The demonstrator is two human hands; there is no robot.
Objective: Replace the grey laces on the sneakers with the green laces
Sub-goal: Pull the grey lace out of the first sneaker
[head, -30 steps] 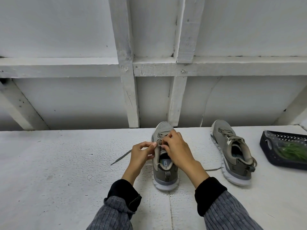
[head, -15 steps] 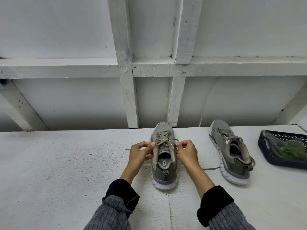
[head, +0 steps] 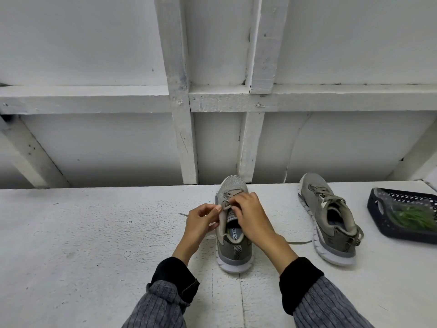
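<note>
A: Where are the hands?

B: Both are over the near sneaker (head: 233, 233). The left hand (head: 201, 223) sits at its left side, thumb and fingers curled, pinching the grey lace (head: 225, 205) by the upper eyelets. The right hand (head: 253, 218) reaches across the tongue from the right, fingers bent down onto the same lace; it looks like a pinch, though the fingertips are partly hidden.

A: And the shoe itself?

B: Grey, with a white sole, heel toward the person and toe toward the far edge of the tabletop (head: 82, 233), about mid-width. The grey lace is threaded through the lower eyelets, and 1 loose end lies on the surface to the right of the heel.

A: The other one?

B: The 2nd sneaker (head: 328, 221) stands well apart to the right, fully laced in grey and angled a little. Near the right edge is a dark basket (head: 376, 207) with something green (head: 411, 218) inside a clear bag, probably the green laces, but too blurred to confirm.

A: The room?

B: A white, rough tabletop, and behind it a white wall (head: 94, 43) crossed by white beams.
</note>
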